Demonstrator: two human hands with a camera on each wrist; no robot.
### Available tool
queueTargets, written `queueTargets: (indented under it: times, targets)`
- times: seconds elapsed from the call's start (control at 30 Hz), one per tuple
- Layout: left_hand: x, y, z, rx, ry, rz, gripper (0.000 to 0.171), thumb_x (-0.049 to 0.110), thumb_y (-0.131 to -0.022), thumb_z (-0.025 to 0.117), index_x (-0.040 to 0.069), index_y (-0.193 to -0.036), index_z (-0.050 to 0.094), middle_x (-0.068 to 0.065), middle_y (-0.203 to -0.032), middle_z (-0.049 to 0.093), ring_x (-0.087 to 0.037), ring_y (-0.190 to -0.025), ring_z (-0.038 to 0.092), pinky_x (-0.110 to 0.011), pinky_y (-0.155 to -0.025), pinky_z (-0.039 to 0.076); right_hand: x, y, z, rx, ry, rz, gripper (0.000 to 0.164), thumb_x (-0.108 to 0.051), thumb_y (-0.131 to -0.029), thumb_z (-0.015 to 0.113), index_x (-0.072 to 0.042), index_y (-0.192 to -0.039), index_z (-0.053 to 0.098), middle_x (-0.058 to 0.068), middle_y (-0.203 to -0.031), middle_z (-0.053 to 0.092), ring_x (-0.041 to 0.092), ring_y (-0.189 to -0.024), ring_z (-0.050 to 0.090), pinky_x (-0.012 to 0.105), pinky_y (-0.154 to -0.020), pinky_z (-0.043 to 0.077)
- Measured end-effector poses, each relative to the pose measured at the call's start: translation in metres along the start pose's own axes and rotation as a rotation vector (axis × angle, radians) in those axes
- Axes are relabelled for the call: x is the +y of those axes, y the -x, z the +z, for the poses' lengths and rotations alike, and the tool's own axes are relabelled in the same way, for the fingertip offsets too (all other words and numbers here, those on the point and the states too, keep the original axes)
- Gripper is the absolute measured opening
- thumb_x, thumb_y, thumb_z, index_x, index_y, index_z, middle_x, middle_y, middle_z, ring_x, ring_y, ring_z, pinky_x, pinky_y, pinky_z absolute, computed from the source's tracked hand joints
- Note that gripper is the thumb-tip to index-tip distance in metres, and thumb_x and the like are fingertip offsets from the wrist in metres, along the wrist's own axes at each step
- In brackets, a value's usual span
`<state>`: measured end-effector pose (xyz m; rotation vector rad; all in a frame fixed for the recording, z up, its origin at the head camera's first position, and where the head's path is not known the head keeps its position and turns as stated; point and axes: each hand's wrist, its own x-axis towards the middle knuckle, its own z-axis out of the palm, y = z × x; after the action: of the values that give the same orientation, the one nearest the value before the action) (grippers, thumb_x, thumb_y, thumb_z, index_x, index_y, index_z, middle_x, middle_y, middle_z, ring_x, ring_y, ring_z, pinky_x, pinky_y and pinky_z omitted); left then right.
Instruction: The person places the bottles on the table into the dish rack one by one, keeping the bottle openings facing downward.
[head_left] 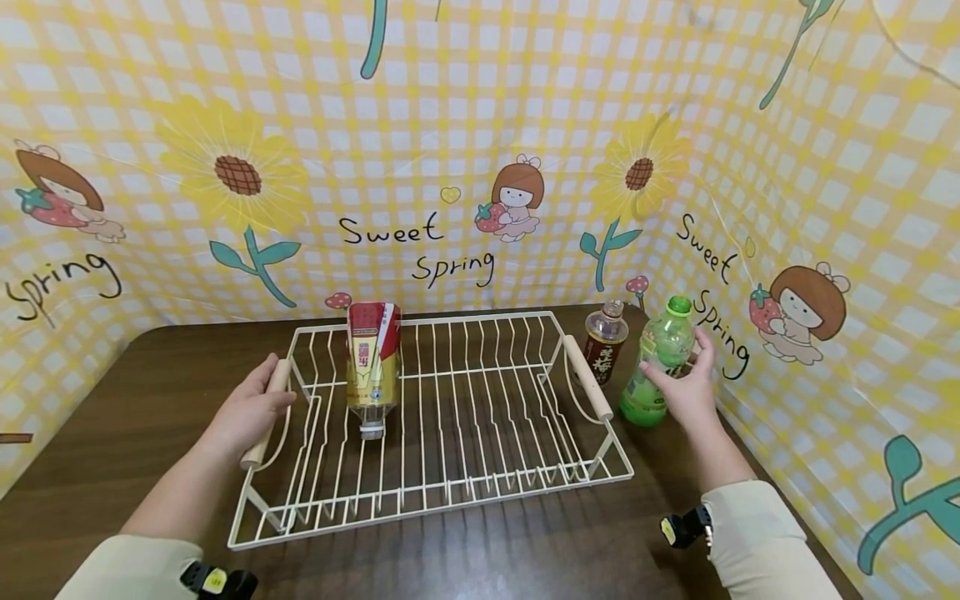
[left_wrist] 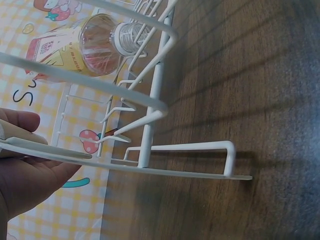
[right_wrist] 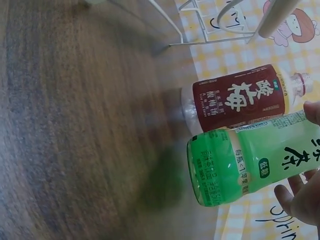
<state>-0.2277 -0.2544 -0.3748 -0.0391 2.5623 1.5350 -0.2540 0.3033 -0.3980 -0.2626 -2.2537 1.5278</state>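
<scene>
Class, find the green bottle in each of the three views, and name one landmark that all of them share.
Head: the green bottle is at the right, held by the right hand.
Left wrist: not in this picture.
Right wrist: the green bottle is at the lower right, its base toward the middle.
Shared landmark: the white wire rack, only partly seen in both wrist views.

We see pale cream sleeves and black wrist gear flanking the white wire rack (head_left: 431,511).
Left of the rack we note the left sleeve (head_left: 131,571), right of it the right sleeve (head_left: 768,537); on their rack-facing sides, the left device (head_left: 197,575) and right device (head_left: 693,523) are black, each with a yellow marking (head_left: 216,581).
</scene>
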Motion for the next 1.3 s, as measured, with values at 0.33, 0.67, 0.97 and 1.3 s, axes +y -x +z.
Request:
queueTargets:
  times: [0.33, 0.67, 0.97, 1.3]
  targets:
    - [-0.001, -0.001, -0.002, -0.005, -0.008, -0.02, 0.077, 0.009, -0.101, 0.042, 0.003, -0.153, -0.016, -0.032, -0.159, -0.009, -0.047, -0.142, 0.016, -0.006, -0.075, 0.035, -0.019, -0.001, -0.003, 0.001, 0.028, -0.031, 0.098, -0.01, -0.081, 0.077, -0.024, -0.156, 0.014, 0.022, -0.147, 0.041, 0.04, -0.126, 0.044, 0.056, -0.107, 0.036]
    - [-0.002, -0.002, -0.001, -0.003, -0.012, -0.015, 0.078, 0.009, -0.1, 0.042, 0.002, -0.153, -0.015, -0.032, -0.158, -0.009, -0.047, -0.143, 0.016, -0.005, -0.075, 0.034, -0.039, -0.006, 0.003, -0.069, 0.048, -0.11, 0.094, -0.011, -0.082, 0.076, -0.024, -0.155, 0.019, 0.022, -0.148, 0.042, 0.04, -0.125, 0.043, 0.057, -0.106, 0.034]
    - [0.0, -0.001, -0.001, -0.002, -0.003, -0.012, 0.079, 0.008, -0.1, 0.043, 0.002, -0.152, -0.015, -0.031, -0.159, -0.011, -0.048, -0.145, 0.011, -0.004, -0.075, 0.033, -0.059, -0.009, 0.007, -0.158, 0.095, -0.194, 0.099, -0.012, -0.081, 0.077, -0.018, -0.158, 0.015, 0.022, -0.152, 0.038, 0.041, -0.131, 0.037, 0.062, -0.11, 0.027]
    - [0.0, -0.001, -0.002, -0.016, -0.003, -0.01, 0.08, 0.009, -0.1, 0.043, 0.002, -0.152, -0.018, -0.032, -0.158, -0.013, -0.049, -0.145, 0.009, -0.005, -0.075, 0.033, -0.087, -0.009, 0.018, -0.228, 0.2, -0.248, 0.098, -0.018, -0.081, 0.079, -0.022, -0.158, 0.018, 0.023, -0.153, 0.034, 0.045, -0.131, 0.039, 0.061, -0.107, 0.035]
